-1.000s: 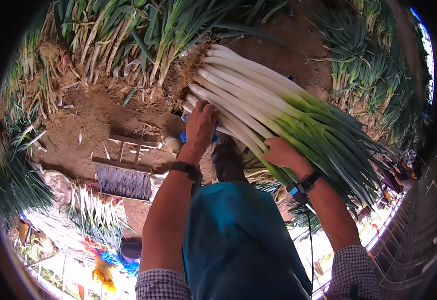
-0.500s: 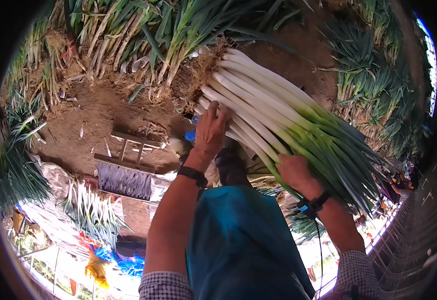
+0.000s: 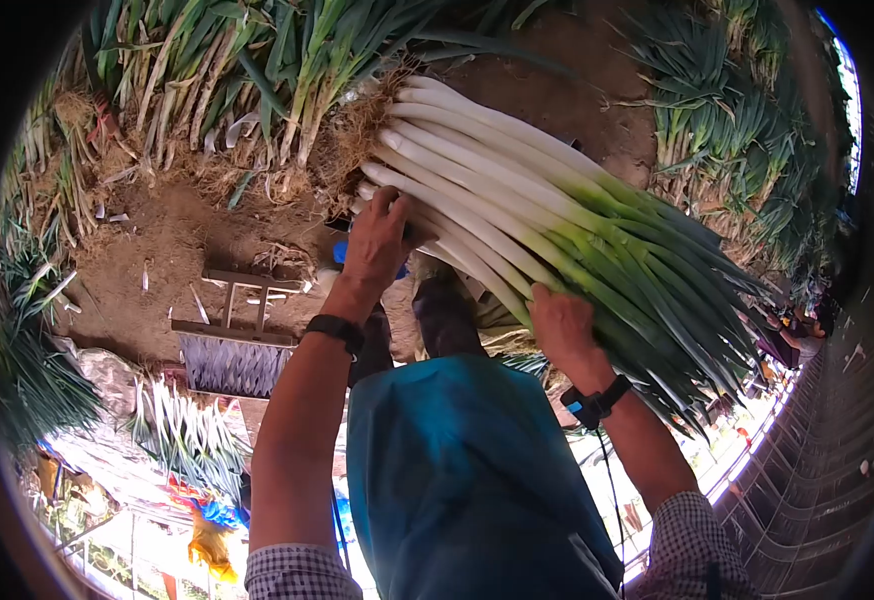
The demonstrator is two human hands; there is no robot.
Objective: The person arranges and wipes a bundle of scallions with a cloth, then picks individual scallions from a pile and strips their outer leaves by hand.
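The leeks (image 3: 497,140) have shifted slightly toward the pile (image 3: 197,90); both hands moved with them, so the bundle remains together; the left hand (image 3: 372,248) bends its fingers at the white stems, its grip I cannot tell; the right hand (image 3: 563,328) is closed on the outer edge.

The brown soil floor (image 3: 157,235) is bearing rooted leeks (image 3: 192,85) along the upper left, a leafy heap (image 3: 727,130) at the upper right and dark green leaves (image 3: 37,365) at the left, while pale scraps (image 3: 198,302) are lying near a wooden frame (image 3: 232,332).
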